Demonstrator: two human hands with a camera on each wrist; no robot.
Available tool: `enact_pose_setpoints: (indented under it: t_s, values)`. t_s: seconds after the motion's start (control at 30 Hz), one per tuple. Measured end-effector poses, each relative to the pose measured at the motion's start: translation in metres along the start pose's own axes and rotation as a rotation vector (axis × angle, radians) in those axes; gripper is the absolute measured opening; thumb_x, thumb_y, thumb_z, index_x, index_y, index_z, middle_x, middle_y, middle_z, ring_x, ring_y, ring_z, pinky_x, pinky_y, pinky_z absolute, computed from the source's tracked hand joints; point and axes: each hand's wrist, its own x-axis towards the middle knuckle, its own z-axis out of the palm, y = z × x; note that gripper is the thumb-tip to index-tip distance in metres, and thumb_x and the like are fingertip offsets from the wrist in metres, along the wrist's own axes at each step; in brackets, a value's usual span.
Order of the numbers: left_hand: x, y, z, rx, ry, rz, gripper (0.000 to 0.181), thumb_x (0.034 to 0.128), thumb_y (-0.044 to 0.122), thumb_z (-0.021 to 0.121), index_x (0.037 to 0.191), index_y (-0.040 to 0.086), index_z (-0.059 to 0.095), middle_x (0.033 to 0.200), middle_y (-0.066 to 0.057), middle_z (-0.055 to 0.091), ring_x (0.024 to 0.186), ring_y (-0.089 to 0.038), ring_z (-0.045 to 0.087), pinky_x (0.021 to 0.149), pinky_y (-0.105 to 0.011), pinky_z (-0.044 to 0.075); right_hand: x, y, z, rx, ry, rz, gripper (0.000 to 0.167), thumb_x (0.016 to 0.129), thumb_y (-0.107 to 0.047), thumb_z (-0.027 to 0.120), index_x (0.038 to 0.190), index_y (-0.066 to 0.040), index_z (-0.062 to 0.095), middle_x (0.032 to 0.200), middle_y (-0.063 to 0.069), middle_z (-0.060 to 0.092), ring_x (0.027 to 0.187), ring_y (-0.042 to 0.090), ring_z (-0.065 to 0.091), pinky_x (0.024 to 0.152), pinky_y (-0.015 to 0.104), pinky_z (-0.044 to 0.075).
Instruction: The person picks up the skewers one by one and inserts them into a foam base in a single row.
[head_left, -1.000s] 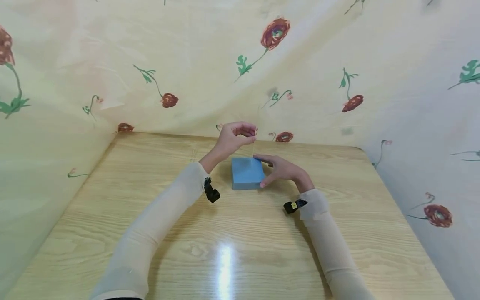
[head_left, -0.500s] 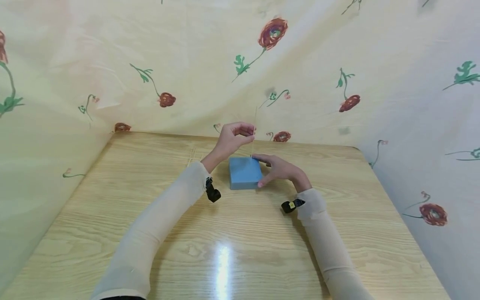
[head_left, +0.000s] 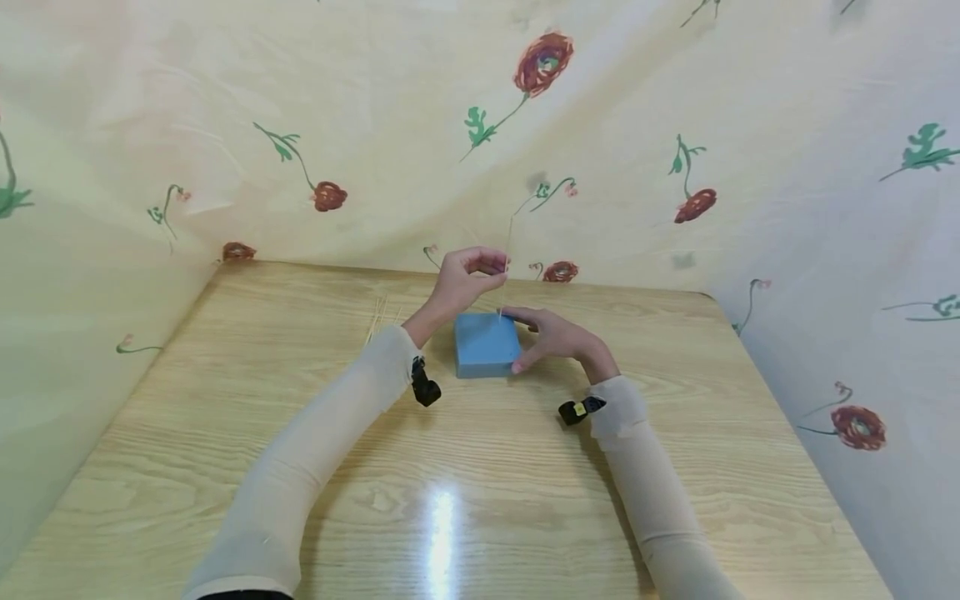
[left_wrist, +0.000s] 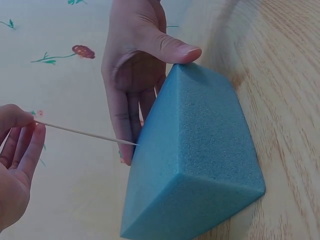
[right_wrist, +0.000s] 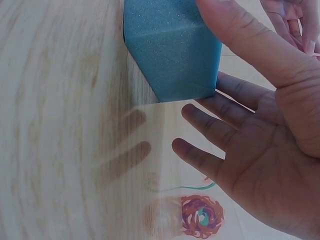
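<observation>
Between thumb and fingertips my left hand (head_left: 467, 282) pinches a thin wooden skewer (left_wrist: 85, 133), held nearly upright over a blue foam block (head_left: 486, 342). The skewer's pointed tip meets the block's top face near the far right corner; whether it has sunk in cannot be told. My right hand (head_left: 558, 335) holds the block from its right side, thumb at the near corner and index finger at the far one. In the right wrist view, its other fingers (right_wrist: 207, 122) spread beside the block (right_wrist: 175, 65). The block lies flat on the table.
Several loose skewers (head_left: 378, 315) lie on the wooden table (head_left: 360, 500) left of the block, partly behind my left forearm. A flower-printed cloth (head_left: 397, 125) hangs behind the table and along its sides. Small black cameras sit on both wrists.
The head view has shifted slightly, so the scene slides a little left and more of the loose skewers shows. Both hands, the skewer and the block keep nearly the same places.
</observation>
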Motion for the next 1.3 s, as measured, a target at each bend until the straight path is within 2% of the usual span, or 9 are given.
enact_pose_setpoints:
  t_s: [0.47,0.67,0.97,1.3]
  values:
    - [0.0002,-0.0018,-0.0011,0.024,-0.002,0.007,0.022,0.0911,-0.001,0.073,0.112,-0.005,0.072,0.11,-0.022,0.073,0.087,-0.015,0.07,0.084,-0.027,0.06,-0.0022,-0.0047,0.0004,0.004,-0.006,0.016,0.106,0.075,-0.021,0.093,0.16,-0.006,0.03,0.167,0.015,0.03,0.156,0.041,0.021,0.124,0.062,0.022]
    - [0.0009,-0.0023,-0.0015,0.019,-0.004,0.019,0.022,0.0907,-0.004,0.072,0.112,-0.008,0.071,0.109,-0.024,0.072,0.085,-0.014,0.07,0.084,-0.027,0.06,-0.0017,-0.0048,0.0002,0.005,-0.008,0.023,0.106,0.076,-0.021,0.092,0.16,-0.006,0.03,0.167,0.014,0.029,0.156,0.04,0.02,0.124,0.062,0.022]
    - [0.0012,-0.0022,-0.0018,0.035,-0.001,0.006,0.023,0.0912,0.0,0.073,0.113,-0.007,0.071,0.109,-0.022,0.073,0.086,-0.013,0.069,0.084,-0.026,0.06,-0.0014,-0.0025,-0.0003,0.019,-0.006,0.027,0.107,0.075,-0.023,0.093,0.16,-0.007,0.031,0.167,0.014,0.03,0.156,0.041,0.021,0.124,0.061,0.023]
    - [0.0027,-0.0027,-0.0001,0.036,0.003,-0.001,0.021,0.091,-0.004,0.071,0.112,-0.004,0.072,0.109,-0.022,0.073,0.088,-0.016,0.07,0.084,-0.027,0.06,0.0,-0.0018,-0.0019,0.013,-0.008,0.03,0.106,0.075,-0.023,0.092,0.16,-0.007,0.03,0.167,0.014,0.03,0.156,0.04,0.02,0.124,0.061,0.023]
